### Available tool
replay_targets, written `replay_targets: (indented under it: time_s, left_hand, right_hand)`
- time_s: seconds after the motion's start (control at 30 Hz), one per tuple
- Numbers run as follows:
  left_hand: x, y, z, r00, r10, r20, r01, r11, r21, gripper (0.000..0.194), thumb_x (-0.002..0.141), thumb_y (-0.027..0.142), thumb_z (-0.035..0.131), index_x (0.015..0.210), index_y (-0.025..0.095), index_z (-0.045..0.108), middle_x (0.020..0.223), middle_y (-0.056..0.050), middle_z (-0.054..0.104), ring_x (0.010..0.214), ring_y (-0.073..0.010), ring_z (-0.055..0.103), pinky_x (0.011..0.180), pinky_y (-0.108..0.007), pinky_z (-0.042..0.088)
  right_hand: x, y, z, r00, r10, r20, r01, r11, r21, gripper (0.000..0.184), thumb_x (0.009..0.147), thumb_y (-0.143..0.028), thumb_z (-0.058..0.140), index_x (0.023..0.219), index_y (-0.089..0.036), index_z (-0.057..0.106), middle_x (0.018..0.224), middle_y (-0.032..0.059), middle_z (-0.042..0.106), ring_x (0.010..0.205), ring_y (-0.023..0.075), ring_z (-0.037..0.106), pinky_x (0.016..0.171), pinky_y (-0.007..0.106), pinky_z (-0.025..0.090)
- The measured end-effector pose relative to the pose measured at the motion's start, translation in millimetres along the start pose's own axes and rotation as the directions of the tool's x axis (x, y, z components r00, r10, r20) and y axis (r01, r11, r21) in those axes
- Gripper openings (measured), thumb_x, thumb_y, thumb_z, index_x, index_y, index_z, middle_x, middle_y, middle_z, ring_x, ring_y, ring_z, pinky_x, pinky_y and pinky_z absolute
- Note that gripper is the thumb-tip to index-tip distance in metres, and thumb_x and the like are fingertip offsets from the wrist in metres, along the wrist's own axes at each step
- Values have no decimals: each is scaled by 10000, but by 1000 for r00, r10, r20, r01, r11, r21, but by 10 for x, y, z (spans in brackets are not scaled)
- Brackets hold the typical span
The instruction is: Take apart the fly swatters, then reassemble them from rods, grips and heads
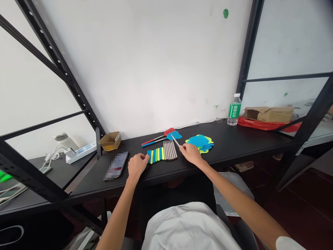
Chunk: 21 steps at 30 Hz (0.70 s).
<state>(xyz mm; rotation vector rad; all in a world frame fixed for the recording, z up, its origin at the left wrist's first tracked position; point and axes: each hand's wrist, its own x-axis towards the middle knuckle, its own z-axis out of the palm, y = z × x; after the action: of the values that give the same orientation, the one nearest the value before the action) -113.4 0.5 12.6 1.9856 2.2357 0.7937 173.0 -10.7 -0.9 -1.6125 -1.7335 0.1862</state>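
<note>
Currently, one grey rod is held at its lower end between the right hand's thumb and fingers, tilted above the desk, its tip in front of the blue swatter. The left hand rests with bent fingers at the left end of the handle row; from where I stand, I cannot tell whether it grips the end handle. The rod row adjoins the handles, between both hands. The head pile sits just behind the right hand, which hides its near edge. Behind the rows lies the red swatter, overlapped by the blue one. Left of the left hand: phone, then open box. Far right: bottle, then carton on a red bag.

Count: handles, about seven, blue and yellow; rods in row, about six; swatters, two; heads, uncountable through overlap; phone, bottle, one each.
</note>
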Motion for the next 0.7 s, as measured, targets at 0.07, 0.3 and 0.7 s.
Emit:
replay_targets:
  time_s: [0.07,0.3,0.7]
  left_hand:
    - [5,-16,-5,999,27,32,-27,999,24,293,852,473,561,789,228,708,857,-101,728,878,-318,676,697,-334,456]
    - [49,-72,-44,991,109,72,-108,994,-18,241,843,383,573,720,214,693,788,-78,725,794,-261,677,655,-295,430]
    - [101,-99,-79,991,97,96,-95,995,-21,219,799,401,633,732,214,724,826,-89,745,847,-273,684,684,-293,448]
  right_hand:
    - [36,46,3,1000,8,-22,-5,993,116,400,974,-365,457,625,-194,553,615,38,589,578,178,547,527,277,261]
    - [109,149,93,995,100,1,-72,714,696,428,895,-571,530,795,-167,632,708,33,621,505,122,464,479,250,314]
    - [88,136,102,991,134,6,-86,600,795,430,793,-522,647,989,-142,693,812,75,700,519,99,456,425,211,325]
